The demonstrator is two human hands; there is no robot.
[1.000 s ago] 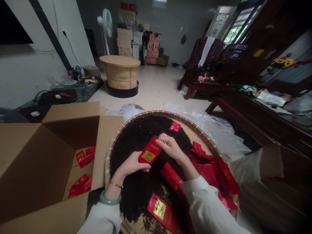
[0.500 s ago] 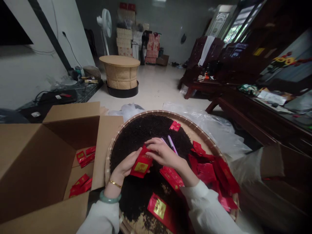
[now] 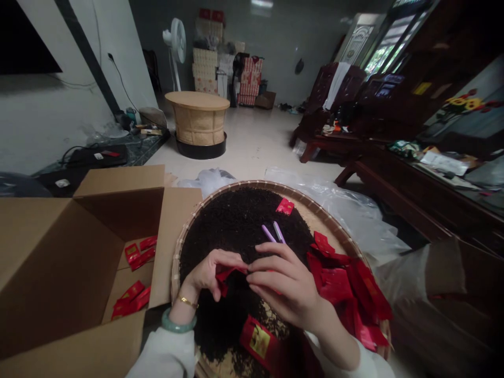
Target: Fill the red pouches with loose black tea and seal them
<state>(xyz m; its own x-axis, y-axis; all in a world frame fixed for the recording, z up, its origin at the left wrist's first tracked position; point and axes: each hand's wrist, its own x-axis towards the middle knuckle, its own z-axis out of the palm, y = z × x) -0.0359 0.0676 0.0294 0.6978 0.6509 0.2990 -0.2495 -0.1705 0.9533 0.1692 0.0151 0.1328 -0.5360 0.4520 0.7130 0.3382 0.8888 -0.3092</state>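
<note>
head view, two hands working above one round bamboo tray [image 3: 334, 220].

left hand [image 3: 207, 270]: thumb and fingers are gripping one red packet [image 3: 232, 271], which is lying partly hidden in the grasp, over the leaf. one gold bracelet [image 3: 187, 302] and one green bangle [image 3: 179, 321] are circling this wrist.

right hand [image 3: 289, 281]: fingers are bending loosely, tips sitting at the packet's right edge; cannot tell whether they are pinching it. two purple prongs [image 3: 269, 234] are showing just beyond the forefinger; cannot tell whether this hand is holding them.

tray: one bed of dark loose leaf [image 3: 236, 215] is covering much of it. one small red packet [image 3: 285, 206] is lying toward the far rim. one gold-labelled packet [image 3: 260, 341] is lying on the near side, partly in shadow. at right one heap of red packets [image 3: 342, 289] is overlapping too much for a count.

left of tray: one cardboard carton [image 3: 177, 236] is standing with flaps spread, two clusters of red packets [image 3: 140, 254] lying inside.

beyond: one white fan [image 3: 178, 41] is standing behind one round woven stand [image 3: 199, 123].
</note>
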